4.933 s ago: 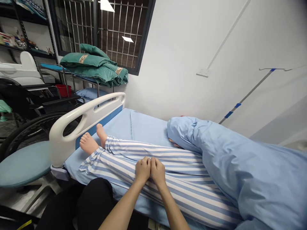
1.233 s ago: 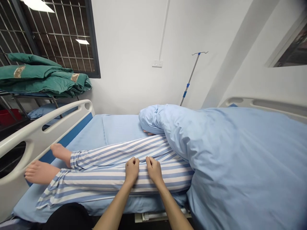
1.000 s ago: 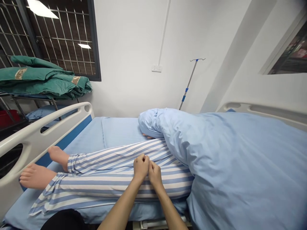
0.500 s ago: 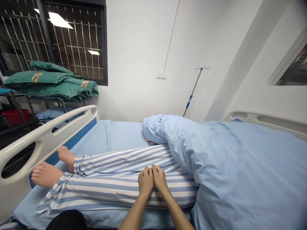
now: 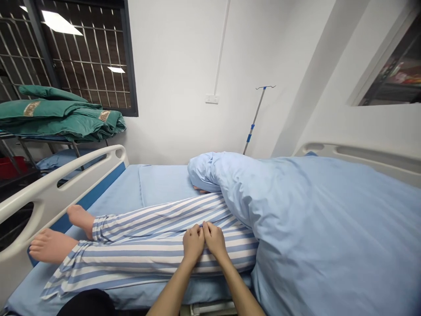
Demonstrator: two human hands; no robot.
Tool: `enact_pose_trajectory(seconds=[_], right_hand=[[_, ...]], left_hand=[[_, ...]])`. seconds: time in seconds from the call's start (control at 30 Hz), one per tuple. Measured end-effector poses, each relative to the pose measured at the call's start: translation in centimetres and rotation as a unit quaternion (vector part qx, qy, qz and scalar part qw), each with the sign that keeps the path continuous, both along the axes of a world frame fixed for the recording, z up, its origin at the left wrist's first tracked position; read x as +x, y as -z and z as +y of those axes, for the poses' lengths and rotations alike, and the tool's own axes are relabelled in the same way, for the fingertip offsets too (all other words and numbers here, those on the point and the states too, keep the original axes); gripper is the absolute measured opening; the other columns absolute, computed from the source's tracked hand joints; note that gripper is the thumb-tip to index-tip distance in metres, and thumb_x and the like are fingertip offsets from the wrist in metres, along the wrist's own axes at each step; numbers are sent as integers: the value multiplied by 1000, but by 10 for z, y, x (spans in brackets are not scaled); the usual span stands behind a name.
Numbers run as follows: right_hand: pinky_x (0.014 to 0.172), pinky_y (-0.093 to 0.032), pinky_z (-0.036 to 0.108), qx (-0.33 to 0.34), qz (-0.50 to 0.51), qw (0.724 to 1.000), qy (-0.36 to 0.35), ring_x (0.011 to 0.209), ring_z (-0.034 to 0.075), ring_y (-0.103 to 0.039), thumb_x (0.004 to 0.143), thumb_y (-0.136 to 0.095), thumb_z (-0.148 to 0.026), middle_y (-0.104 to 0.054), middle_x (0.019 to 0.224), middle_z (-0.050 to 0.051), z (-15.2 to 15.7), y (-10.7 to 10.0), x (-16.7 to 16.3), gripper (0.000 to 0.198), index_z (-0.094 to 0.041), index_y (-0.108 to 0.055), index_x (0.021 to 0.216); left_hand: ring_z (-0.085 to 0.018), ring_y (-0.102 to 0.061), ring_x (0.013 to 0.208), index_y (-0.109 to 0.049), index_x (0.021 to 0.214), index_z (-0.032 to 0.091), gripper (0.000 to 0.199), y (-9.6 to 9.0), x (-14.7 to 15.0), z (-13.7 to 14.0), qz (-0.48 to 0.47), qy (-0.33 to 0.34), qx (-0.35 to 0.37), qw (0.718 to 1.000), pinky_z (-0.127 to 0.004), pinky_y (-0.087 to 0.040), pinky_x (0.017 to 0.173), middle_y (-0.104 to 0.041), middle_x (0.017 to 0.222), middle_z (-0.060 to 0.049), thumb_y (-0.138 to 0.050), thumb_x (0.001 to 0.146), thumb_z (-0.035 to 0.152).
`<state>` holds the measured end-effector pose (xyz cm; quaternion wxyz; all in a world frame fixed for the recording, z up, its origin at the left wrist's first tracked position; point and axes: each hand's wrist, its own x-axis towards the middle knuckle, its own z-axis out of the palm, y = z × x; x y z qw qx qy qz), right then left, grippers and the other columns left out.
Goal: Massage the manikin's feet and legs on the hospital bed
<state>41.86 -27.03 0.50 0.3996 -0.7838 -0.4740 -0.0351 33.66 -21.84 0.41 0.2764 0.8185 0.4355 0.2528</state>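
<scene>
Hidden: the lying figure's upper body and head are wholly under the light-blue quilt [image 5: 322, 219]; only the legs and bare feet [image 5: 52, 243] show. A small flesh-coloured patch sits just under the quilt's rolled edge, too small to identify. Both forearms of the person are cut off at the lower frame edge. Fingertips of both hands are curled out of sight against the cloth.

Hands: left hand [image 5: 193, 242] and right hand [image 5: 214, 239] lie side by side, knuckles touching, on the near thigh of the striped trousers [image 5: 154, 243]. Both are clenched in loose fists, backs up, knuckles pressed into the fabric. Whether any cloth is pinched inside the fists cannot be told.

Location: the striped leg runs along the near side of the bed [image 5: 161, 182], feet close to the white footboard [image 5: 59, 184], upper thigh vanishing beneath the quilt just right of the hands.

Materials: trousers are soft cotton-like cloth, blue-and-white bands, creased at the cuffs. Quilt is puffy, matte, gently wrinkled. Footboard is smooth moulded plastic with oval cut-outs. Folded green blankets [image 5: 62, 116] rest on a metal rack at left; a thin drip pole [image 5: 253, 123] stands by the wall
</scene>
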Motion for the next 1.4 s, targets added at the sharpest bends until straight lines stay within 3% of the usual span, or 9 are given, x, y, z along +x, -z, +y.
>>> enact_pose_trajectory(seconds=[0.17, 0.3, 0.4, 0.47, 0.53, 0.67, 0.87, 1.1, 1.4], right_hand=[[52, -25, 23, 75, 82, 994, -14, 51, 12, -42, 87, -32, -40, -48, 51, -1, 0, -5, 3, 40, -19, -42, 54], [49, -27, 22, 142, 201, 967, -66, 50, 10, -37, 84, -36, -46, -40, 49, -3, -2, -5, 10, 41, -19, -38, 54], [47, -27, 22, 177, 266, 943, -91, 48, 9, -32, 83, -38, -48, -35, 49, -5, -4, -5, 15, 40, -19, -38, 55], [47, -27, 22, 188, 280, 937, -86, 48, 9, -31, 82, -38, -47, -34, 49, -5, -5, -5, 16, 40, -19, -37, 55], [47, -28, 22, 191, 279, 938, -71, 49, 9, -31, 82, -40, -47, -34, 50, -5, -6, -6, 16, 39, -19, -36, 55], [49, -30, 22, 198, 257, 945, -39, 51, 10, -34, 82, -41, -45, -37, 51, -4, -7, -5, 12, 38, -19, -37, 55], [49, -29, 22, 162, 205, 965, -20, 50, 10, -36, 84, -37, -44, -39, 49, -4, -7, -4, 12, 38, -19, -36, 55], [51, -21, 25, -7, -31, 999, -23, 46, 11, -38, 86, -36, -37, -47, 48, -2, -24, -34, 24, 36, -19, -43, 55], [50, -22, 24, 44, 29, 999, 12, 46, 10, -35, 87, -32, -37, -44, 46, -2, -21, -9, 33, 40, -19, -38, 51]], left_hand=[[-11, -45, 55, -42, 51, 18, 28, -6, 10, 3, -132, -15, -109, 985, -23, -27, 55, -48, 51, 1, -41, 77, 27], [-8, -36, 44, -35, 47, 19, 26, -27, 31, -3, -340, -9, -272, 900, -21, -28, 48, -36, 42, 5, -42, 71, 26], [-7, -32, 42, -32, 48, 19, 27, -39, 44, -10, -415, -1, -290, 863, -21, -27, 46, -32, 42, 7, -43, 71, 28], [-8, -32, 43, -30, 48, 19, 29, -36, 47, -13, -394, -15, -264, 881, -21, -26, 47, -31, 42, 6, -42, 73, 28], [-9, -35, 46, -33, 49, 19, 30, -26, 45, -16, -319, -28, -193, 927, -22, -26, 49, -35, 45, 5, -41, 76, 28], [-12, -47, 57, -48, 62, 19, 26, -6, 37, -24, -146, -26, -46, 988, -24, -28, 57, -53, 57, 0, -38, 84, 31], [-15, -55, 67, -56, 75, 19, 28, -8, 34, -24, -49, -13, -12, 999, -25, -30, 61, -63, 71, -4, -34, 88, 31], [-15, -56, 68, -57, 70, 20, 30, -8, 34, -24, -32, 10, -1, 999, -26, -26, 59, -65, 71, -4, -36, 87, 32], [-15, -56, 70, -58, 67, 20, 30, -8, 38, -26, 15, 4, 11, 1000, -26, -29, 63, -65, 70, -4, -36, 86, 29]])
